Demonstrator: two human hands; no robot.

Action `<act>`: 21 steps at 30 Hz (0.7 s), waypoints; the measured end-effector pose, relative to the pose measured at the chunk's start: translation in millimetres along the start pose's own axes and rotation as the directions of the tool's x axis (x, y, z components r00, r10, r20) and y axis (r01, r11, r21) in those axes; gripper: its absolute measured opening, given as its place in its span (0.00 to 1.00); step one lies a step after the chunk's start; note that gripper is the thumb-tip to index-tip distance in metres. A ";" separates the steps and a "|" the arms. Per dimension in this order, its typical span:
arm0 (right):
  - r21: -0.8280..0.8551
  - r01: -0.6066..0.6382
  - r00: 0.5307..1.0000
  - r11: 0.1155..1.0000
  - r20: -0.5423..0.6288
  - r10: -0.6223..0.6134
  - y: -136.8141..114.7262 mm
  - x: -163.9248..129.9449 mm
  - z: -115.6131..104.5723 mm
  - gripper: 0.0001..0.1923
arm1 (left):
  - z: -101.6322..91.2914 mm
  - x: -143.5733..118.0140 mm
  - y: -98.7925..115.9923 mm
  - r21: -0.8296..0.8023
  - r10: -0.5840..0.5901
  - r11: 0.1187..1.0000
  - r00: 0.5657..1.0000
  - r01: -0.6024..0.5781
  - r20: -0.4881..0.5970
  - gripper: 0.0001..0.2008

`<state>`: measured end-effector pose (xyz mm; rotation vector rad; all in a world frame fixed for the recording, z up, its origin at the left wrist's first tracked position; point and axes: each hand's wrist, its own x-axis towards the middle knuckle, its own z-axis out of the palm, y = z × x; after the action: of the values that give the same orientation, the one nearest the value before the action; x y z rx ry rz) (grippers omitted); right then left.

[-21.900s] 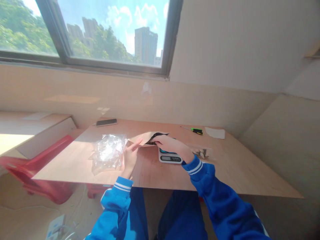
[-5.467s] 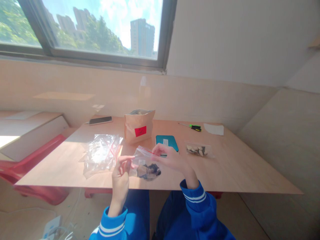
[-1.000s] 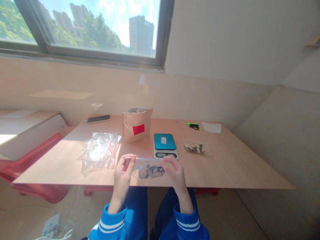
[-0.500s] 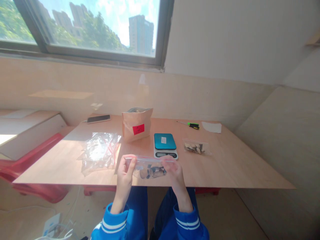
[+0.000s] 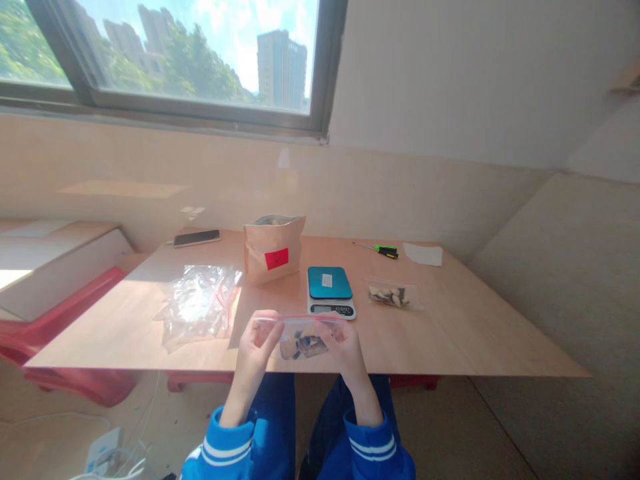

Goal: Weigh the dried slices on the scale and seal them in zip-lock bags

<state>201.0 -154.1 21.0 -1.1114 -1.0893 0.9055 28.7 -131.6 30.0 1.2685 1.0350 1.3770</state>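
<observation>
A clear zip bag (image 5: pixel 303 345) with dark and pale pieces in it hangs over the table's front edge. My left hand (image 5: pixel 257 340) pinches its red-lined top on the left, and my right hand (image 5: pixel 343 340) pinches the same top edge on the right. Just beyond the bag sits a kitchen scale (image 5: pixel 330 283) with a blue-green plate and a small display. Behind my left hand an open brown paper pouch (image 5: pixel 273 250) with a red label stands upright. A second filled zip bag (image 5: pixel 393 295) lies to the right of the scale.
Several flat clear zip bags (image 5: pixel 200 307) lie on the table's left. A phone (image 5: pixel 197 237) is at the back left. Screwdrivers (image 5: pixel 383 250) and a white paper piece (image 5: pixel 423 255) lie at the back right. Red stools (image 5: pixel 90 360) stand below the table.
Both hands have moved closer together along the zip bag's top edge, the left one to the right, the right one slightly left. The things on the table have not moved.
</observation>
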 end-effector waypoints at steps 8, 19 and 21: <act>-0.120 0.017 1.000 0.993 -0.012 -0.018 0.5 0.3 -1.2 0.13 | -1.0 3.2 1.5 0.101 -0.004 0.995 1.000 0.005 -0.014 0.17; -0.070 0.023 0.999 0.997 -0.040 -0.026 -5.9 -0.3 -3.3 0.12 | -2.1 1.1 9.3 0.130 -0.003 0.992 1.000 0.007 -0.027 0.16; -0.081 0.040 0.998 0.996 -0.049 -0.045 -7.1 -0.6 -2.4 0.11 | -0.9 0.4 10.5 0.130 0.005 0.991 0.999 0.000 -0.041 0.15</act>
<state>203.4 -156.8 27.6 -1.1664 -1.1110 0.8022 26.8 -133.1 40.2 1.3414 1.1680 1.3609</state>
